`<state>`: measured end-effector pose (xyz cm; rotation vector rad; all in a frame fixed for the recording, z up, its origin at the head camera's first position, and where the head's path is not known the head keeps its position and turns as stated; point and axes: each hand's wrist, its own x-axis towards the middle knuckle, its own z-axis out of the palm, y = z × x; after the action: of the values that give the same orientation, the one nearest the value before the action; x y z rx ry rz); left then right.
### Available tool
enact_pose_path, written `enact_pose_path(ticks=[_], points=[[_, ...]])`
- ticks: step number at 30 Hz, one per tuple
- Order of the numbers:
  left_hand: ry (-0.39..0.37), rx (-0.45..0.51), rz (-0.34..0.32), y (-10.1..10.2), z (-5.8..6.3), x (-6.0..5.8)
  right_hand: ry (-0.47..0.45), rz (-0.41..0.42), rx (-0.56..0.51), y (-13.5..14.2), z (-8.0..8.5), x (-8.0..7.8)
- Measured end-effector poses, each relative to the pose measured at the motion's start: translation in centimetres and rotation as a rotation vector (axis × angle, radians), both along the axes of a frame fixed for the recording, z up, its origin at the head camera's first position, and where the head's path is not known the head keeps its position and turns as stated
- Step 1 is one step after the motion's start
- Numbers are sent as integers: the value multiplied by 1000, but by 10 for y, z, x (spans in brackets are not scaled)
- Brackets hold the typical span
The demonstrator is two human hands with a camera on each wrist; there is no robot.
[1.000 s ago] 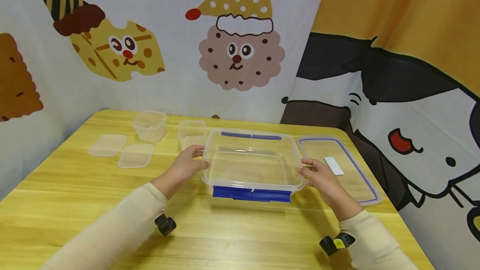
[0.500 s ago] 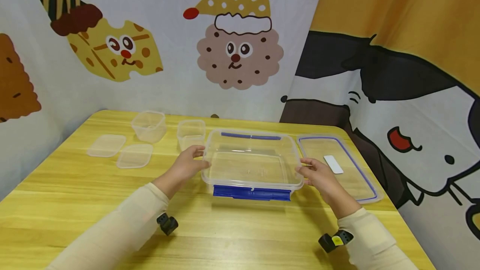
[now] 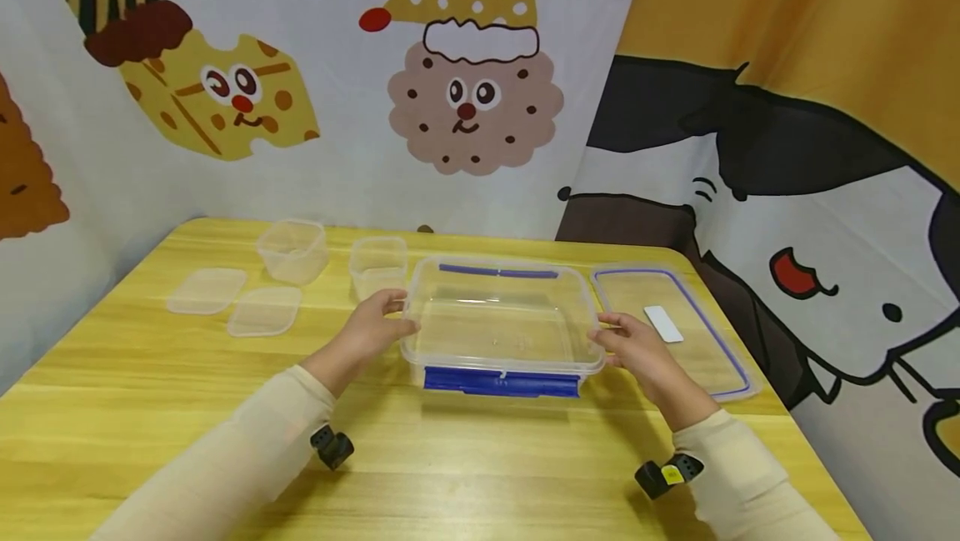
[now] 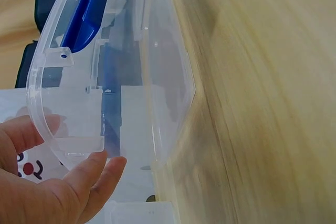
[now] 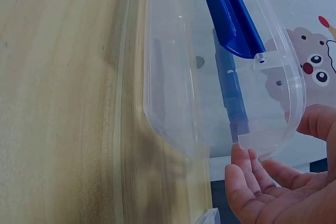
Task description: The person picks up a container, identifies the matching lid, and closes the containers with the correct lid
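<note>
- The clear box (image 3: 491, 333) is standing upright near the middle of the table (image 3: 465, 483); whether its base is touching the wood, I cannot tell.
- Pale wood is stretching between the box and the near side, while the table's right edge is slanting past the large lid (image 3: 633, 291).
- The large lid is lying flat to the right, its left edge running just beside the box.
- The left hand (image 3: 367, 328) is pinching the box's left end at the rim (image 3: 480, 363), and the right hand (image 3: 641, 353) is pinching the right end the same way.
- The box is showing see-through plastic, rounded corners and a ledge-like rim; a glossy blue near clip (image 3: 501, 383) is hanging down, and a blue far clip (image 3: 498, 272) is lining the far side.
- A blue seal is edging the large lid, and a white label (image 3: 663, 324) is lying over its middle.
- A cloudy left tub (image 3: 292, 253) and right tub (image 3: 378, 266) are standing open toward the far side; the right tub is sitting close behind the left hand.
- Two thin, square small lids (image 3: 264, 312) are lying flat at the left.
- A printed cloth (image 3: 315, 182) is hanging behind the table.
</note>
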<state>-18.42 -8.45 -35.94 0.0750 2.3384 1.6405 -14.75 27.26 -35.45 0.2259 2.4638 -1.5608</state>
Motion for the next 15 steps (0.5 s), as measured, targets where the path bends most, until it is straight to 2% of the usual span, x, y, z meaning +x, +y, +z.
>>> enact_pose_path(ticks=[15], points=[[-10,11,4,-1,-1,0,-2,20,-9,1,-1,1]])
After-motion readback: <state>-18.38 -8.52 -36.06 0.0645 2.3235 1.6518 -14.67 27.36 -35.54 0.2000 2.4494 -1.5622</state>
